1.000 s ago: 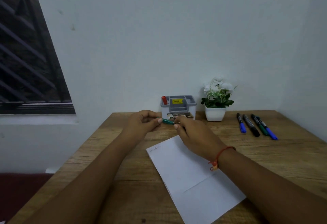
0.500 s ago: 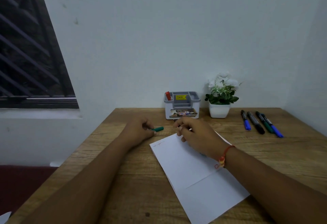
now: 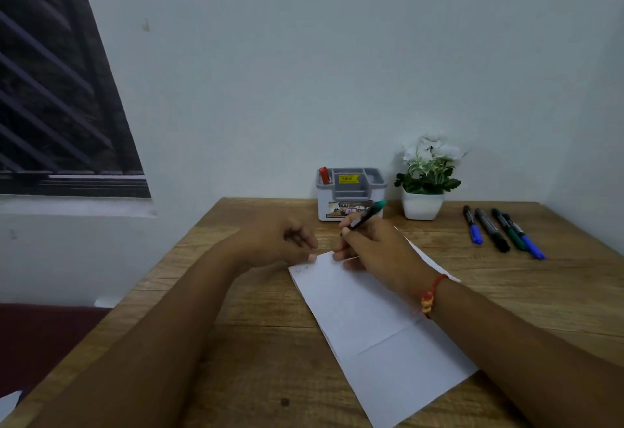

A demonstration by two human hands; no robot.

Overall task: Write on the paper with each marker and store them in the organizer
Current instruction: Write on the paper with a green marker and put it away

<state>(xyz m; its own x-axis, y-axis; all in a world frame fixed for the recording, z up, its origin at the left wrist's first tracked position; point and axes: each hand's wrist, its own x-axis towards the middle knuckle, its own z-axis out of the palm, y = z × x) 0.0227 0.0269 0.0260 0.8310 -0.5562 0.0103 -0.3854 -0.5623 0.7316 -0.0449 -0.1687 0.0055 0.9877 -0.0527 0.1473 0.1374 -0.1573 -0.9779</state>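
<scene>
While the right hand (image 3: 378,252) grips the green marker (image 3: 366,215) above the paper (image 3: 371,326), the left hand (image 3: 280,242) lies curled, its hold unclear.

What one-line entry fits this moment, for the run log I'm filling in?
right hand grips green marker over paper; left hand curled at paper corner; red marker in organizer; four markers waiting

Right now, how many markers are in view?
6: the red marker in the organizer, the green-ended marker in the right hand, four loose markers on the table at right. Others may hide inside the organizer.
</scene>
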